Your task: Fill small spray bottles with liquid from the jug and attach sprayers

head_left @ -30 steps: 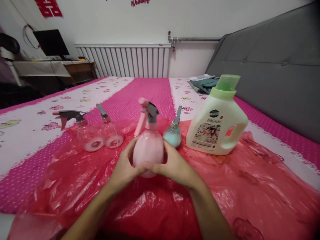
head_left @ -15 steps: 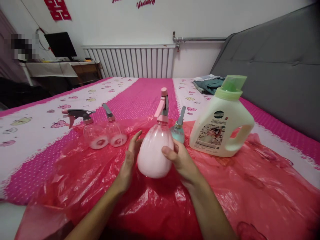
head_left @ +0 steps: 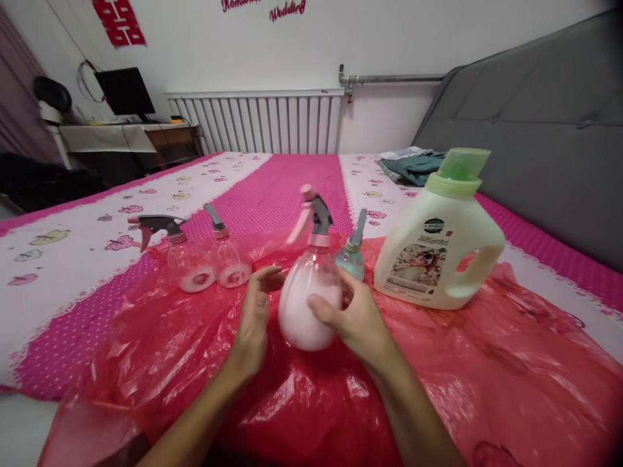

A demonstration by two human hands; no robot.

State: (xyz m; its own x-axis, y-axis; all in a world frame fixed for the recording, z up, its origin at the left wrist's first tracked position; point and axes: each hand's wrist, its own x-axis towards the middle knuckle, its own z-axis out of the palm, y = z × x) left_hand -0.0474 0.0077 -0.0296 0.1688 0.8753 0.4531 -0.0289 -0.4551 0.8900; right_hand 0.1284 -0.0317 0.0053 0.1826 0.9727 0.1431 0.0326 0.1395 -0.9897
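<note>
Legible text, placed relative to the radiator (head_left: 256, 123). On the wall (head_left: 389, 39) above it: the red word "Wedding" (head_left: 287, 10) and the red word "Romantic" (head_left: 241, 5), its end cropped. Above and left: a red double-happiness sign (head_left: 119, 23). In front and right: a jug (head_left: 464, 227), its label (head_left: 416, 264) reading "SilkGarden"; characters in the green oval (head_left: 433, 225) are too small to read.
</note>
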